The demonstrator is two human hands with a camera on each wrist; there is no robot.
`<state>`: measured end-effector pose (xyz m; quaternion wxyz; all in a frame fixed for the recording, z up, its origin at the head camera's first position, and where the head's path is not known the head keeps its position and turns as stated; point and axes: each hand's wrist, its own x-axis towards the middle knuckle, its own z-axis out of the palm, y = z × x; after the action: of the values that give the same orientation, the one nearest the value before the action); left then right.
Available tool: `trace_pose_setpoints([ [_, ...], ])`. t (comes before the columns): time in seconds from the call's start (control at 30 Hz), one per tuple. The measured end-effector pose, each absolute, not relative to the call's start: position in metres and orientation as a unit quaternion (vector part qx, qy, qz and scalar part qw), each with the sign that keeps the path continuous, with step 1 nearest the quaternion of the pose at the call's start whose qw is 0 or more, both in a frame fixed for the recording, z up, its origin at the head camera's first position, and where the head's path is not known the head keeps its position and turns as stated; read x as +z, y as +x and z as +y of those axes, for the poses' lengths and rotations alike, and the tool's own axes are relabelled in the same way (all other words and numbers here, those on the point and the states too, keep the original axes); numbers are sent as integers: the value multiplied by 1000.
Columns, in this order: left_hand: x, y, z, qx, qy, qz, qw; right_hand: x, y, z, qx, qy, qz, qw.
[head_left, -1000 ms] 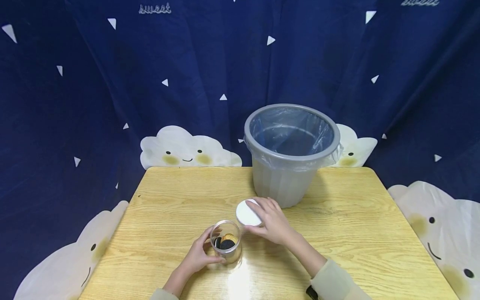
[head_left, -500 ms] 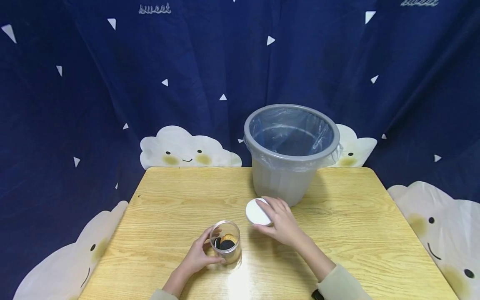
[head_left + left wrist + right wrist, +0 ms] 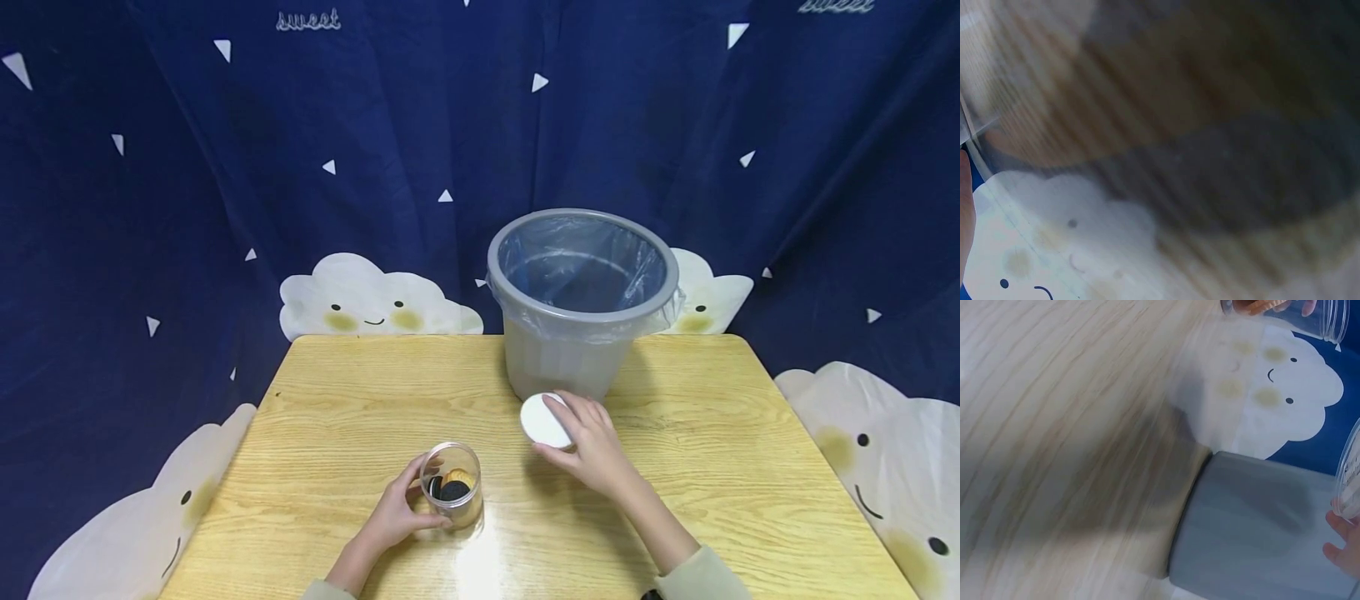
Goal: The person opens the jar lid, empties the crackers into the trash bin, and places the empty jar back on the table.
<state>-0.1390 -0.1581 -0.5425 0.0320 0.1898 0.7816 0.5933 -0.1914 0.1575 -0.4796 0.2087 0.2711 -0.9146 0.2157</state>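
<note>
blurred table (image 3: pixel 1166 75), lid (image 3: pixel 1350 481) cut off

From my seat, the table (image 3: pixel 337 392) carries the bin (image 3: pixel 581 308) at twelve o'clock, at the far edge. The jar (image 3: pixel 452 493) stands near me at about seven o'clock, biscuits (image 3: pixel 452 485) inside. The lid (image 3: pixel 543 421) lies between them, just before the bin, at the jar's two o'clock.

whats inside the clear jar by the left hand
The clear jar, lid off, holds biscuits: at least one dark sandwich biscuit and one tan one. The left hand wraps its near side, so the exact count cannot be told.
</note>
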Motion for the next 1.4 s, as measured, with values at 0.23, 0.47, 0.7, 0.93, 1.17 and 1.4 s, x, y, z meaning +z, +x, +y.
trace_pose_setpoints([
  [0.23, -538, -138, -158, 595, 180, 782, 44, -482, -187, 172, 223, 248, -919, 210],
  [0.47, -539, -138, -158, 593, 185, 783, 43, -485, -184, 183, 225, 233, -923, 207],
  [0.7, -538, -138, -158, 595, 187, 781, 41, -488, -182, 190, 234, 214, -923, 218],
  [0.93, -539, -138, -158, 595, 188, 780, 39, -491, -179, 203, 244, 185, -925, 224],
  [1.17, -539, -138, -158, 598, 184, 779, 39, -489, -178, 213, 250, 164, -929, 217],
  [1.4, -538, -138, -158, 601, 183, 777, 41, -494, -178, 220, 262, 141, -931, 214],
])
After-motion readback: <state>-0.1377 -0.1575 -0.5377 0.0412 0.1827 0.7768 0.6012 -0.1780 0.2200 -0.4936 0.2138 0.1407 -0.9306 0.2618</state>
